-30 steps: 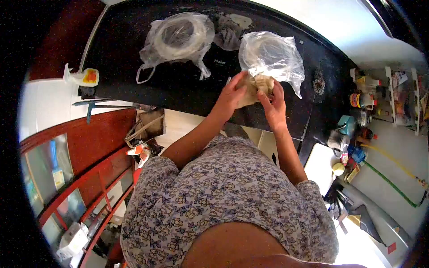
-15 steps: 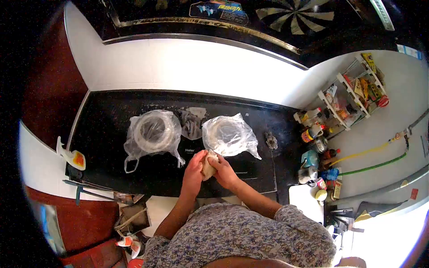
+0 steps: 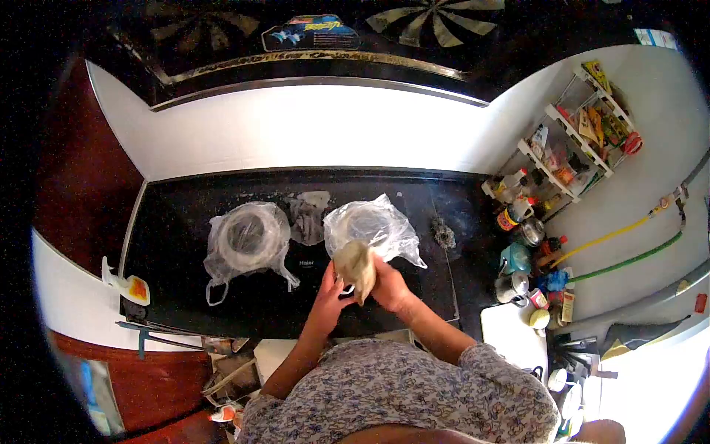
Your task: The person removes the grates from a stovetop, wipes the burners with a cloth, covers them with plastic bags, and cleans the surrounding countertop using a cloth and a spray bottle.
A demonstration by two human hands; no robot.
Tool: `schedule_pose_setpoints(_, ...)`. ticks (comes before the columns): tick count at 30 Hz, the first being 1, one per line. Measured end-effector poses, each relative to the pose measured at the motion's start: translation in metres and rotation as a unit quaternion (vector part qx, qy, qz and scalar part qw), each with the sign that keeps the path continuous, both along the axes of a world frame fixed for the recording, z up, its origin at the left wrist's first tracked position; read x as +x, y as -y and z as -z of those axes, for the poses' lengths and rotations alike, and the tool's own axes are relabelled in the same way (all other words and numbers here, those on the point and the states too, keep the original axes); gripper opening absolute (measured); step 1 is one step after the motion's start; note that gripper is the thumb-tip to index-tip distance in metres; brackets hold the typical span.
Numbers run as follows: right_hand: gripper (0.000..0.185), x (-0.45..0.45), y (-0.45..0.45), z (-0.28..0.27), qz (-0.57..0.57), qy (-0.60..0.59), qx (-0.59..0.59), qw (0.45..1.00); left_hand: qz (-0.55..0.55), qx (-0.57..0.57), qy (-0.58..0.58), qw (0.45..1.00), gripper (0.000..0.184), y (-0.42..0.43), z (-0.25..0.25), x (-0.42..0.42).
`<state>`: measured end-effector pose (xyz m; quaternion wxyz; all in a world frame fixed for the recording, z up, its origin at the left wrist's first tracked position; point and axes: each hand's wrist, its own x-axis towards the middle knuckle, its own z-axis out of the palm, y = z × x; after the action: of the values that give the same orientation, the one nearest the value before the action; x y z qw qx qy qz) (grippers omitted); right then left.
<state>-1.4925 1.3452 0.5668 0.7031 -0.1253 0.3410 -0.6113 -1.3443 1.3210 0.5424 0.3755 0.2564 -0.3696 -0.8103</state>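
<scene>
While you stand at the front edge of the black worktop, your L hand and R hand meet over its front part, a bit R of the middle. Between them, raised above the surface, is the beige cloth, bunched up, w/ the R bagged ring just behind it.

Grip: R is closed round the cloth's R side, fingers partly hidden; L is curled in at its lower L side, only slightly open, fingertips against it. Can't tell how firmly either one squeezes. A small white patch shows low by your L fingers, too unclear to name.

Prob. you hold it two-handed b/c it's soft & floppy, so one side steadies the folds for the other; held near your body, it's within easy reach & off the bags. The L bagged ring & the R one look loosely wrapped, prob. to keep dirt off. The dark crumpled plastic sits between them, toward the back edge; the wire scourer is off to the R, prob. parked out of the way.

Orientation: the cloth's long axis runs approx. front-to-back, roughly square to the front edge, tilted a touch. Its narrow end points down toward you, the wider, fuller end toward the back edge.
</scene>
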Motion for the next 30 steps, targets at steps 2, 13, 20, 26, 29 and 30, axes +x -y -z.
schedule_pose_setpoints(2,0.048,-0.002,0.0,0.016,-0.054,-0.29,-0.083,0.952,0.004,0.042,-0.077,0.996,0.053,0.0,0.009,-0.013)
schedule_pose_setpoints(13,0.058,-0.023,-0.01,0.038,0.01,-0.54,-0.218,0.813,-0.041,-0.091,0.071,0.992,0.04,-0.012,-0.013,-0.046)
schedule_pose_setpoints(20,0.037,-0.067,-0.013,0.04,0.05,-0.143,0.003,0.988,0.002,-0.025,0.078,0.997,0.043,-0.006,0.02,-0.05)
schedule_pose_setpoints(26,0.048,-0.07,-0.01,0.045,-0.067,-0.294,-0.08,0.95,-0.005,0.04,0.05,0.998,0.051,-0.01,0.021,-0.069)
schedule_pose_setpoints(29,0.06,-0.055,-0.014,0.054,-0.038,-0.57,-0.196,0.797,-0.035,-0.13,0.11,0.985,0.046,-0.013,0.023,-0.068)
schedule_pose_setpoints(30,0.064,-0.053,-0.014,0.052,-0.025,-0.575,-0.209,0.791,-0.045,-0.127,0.121,0.983,0.044,-0.013,0.018,-0.068)
